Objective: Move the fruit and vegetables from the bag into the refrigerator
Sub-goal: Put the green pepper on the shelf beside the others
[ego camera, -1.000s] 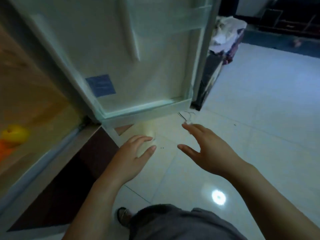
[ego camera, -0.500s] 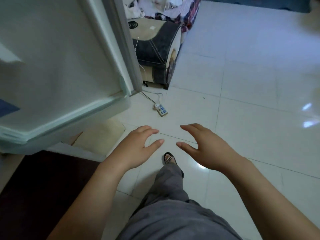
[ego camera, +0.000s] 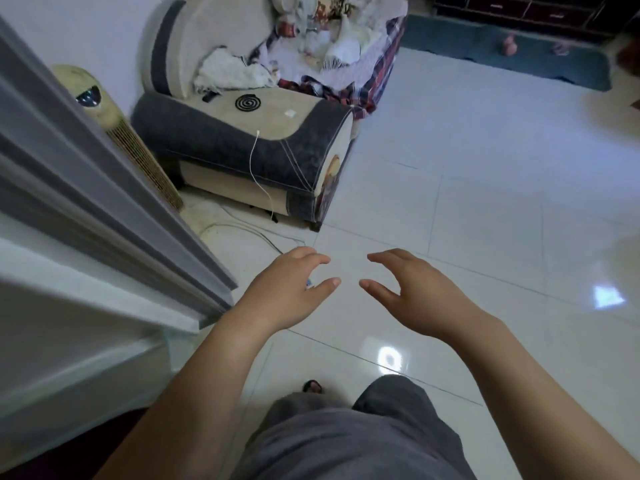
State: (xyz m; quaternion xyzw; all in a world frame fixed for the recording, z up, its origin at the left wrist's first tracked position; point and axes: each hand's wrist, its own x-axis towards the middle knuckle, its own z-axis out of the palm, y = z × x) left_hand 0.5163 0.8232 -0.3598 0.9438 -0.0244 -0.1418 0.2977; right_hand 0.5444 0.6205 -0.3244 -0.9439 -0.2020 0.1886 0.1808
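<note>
Both hands are extended forward over the tiled floor point(ego camera: 485, 209), palms down, apart from each other and level. Left hand point(ego camera: 287, 289): grip released, fingers loosely curved, thumb pointing inward, nothing held. Right hand point(ego camera: 415, 292): grip released likewise, fingers relaxed and slightly spread, nothing held.

The refrigerator door point(ego camera: 104, 209) occupies the left edge of the view. Its ridged grey edge runs diagonally down to a corner just beside the left wrist (whether they touch cannot be told), with its white face below that.

A tower fan point(ego camera: 114, 119) stands behind the door, against the wall. Next to it sits a cream and grey armchair point(ego camera: 242, 140), its seat heaped with clothes point(ego camera: 311, 39). A dark spiral coil point(ego camera: 248, 102) lies on the chair's arm, and a white cable point(ego camera: 254, 161) hangs over the arm to the floor. A blue rug point(ego camera: 502, 53) lies at the far side of the room.

The person's grey trousers point(ego camera: 346, 441) fill the lower centre; a sandalled foot point(ego camera: 312, 386) shows just above them.
</note>
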